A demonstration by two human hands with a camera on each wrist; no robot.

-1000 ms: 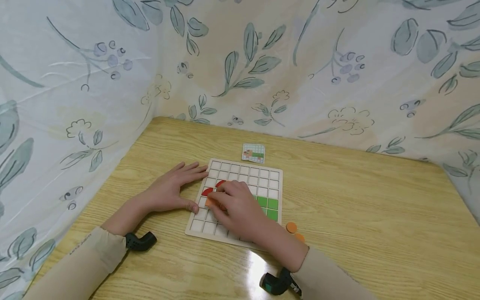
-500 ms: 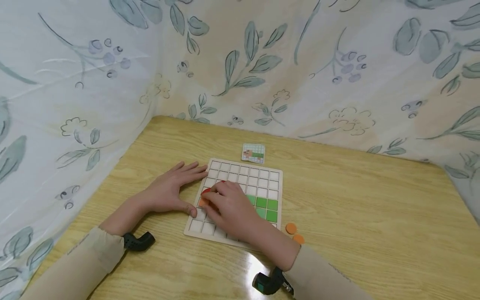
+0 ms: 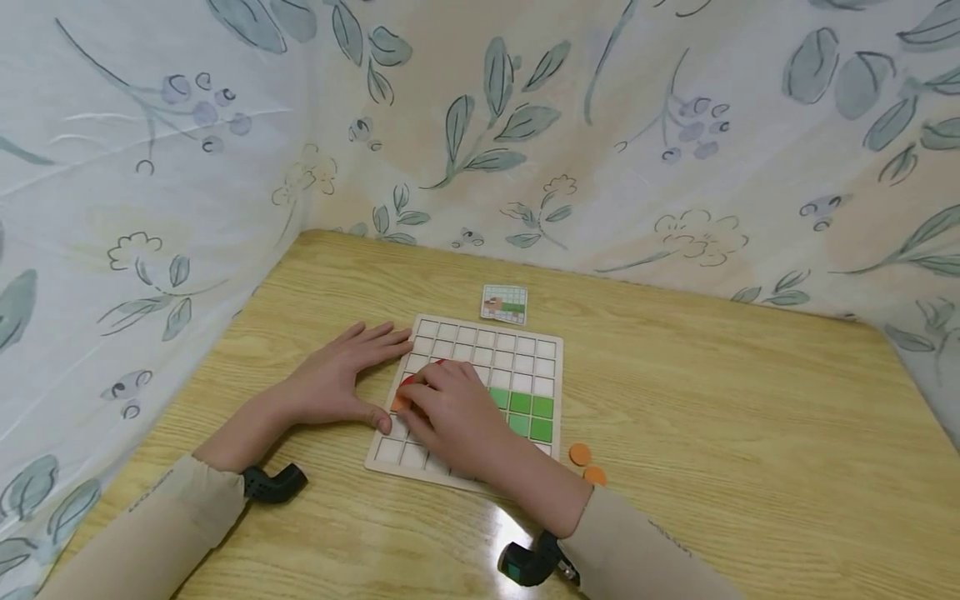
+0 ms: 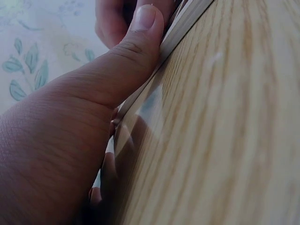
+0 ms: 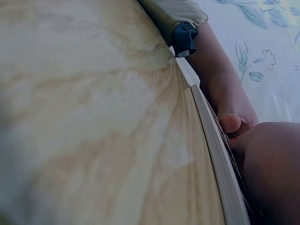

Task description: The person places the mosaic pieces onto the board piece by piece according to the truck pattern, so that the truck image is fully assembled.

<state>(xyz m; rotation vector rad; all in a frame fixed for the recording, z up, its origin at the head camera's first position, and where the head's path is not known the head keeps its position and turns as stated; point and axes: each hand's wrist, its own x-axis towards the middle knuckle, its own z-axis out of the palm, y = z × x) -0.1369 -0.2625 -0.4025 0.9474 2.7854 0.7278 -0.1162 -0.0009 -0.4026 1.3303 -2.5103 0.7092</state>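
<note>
A wooden grid board (image 3: 517,342) with pale square cells lies on the table. My right hand (image 3: 461,417) is over its left part, with curled thumb and fingers pinching an orange tile (image 3: 400,402) at a cell by the left edge. How far the tile sits in the cell is hidden. Red pieces (image 3: 407,381) show just above it, partly covered by the fingers. Green tiles (image 3: 531,405) fill several cells on the right side. My left hand (image 3: 330,379) lies spread against the board's left edge, its thumb and fingertips touching the rim.
Two orange discs (image 3: 580,454) lie on the table right of the board. Behind the board is a small card (image 3: 504,304) with a coloured grid picture. Leaf-patterned cloth (image 3: 495,133) hangs along the back and left of the table (image 3: 712,417).
My right hand has moved a little left, bringing the orange tile from above the board to the leftmost column. My left hand stays at the board's edge.
</note>
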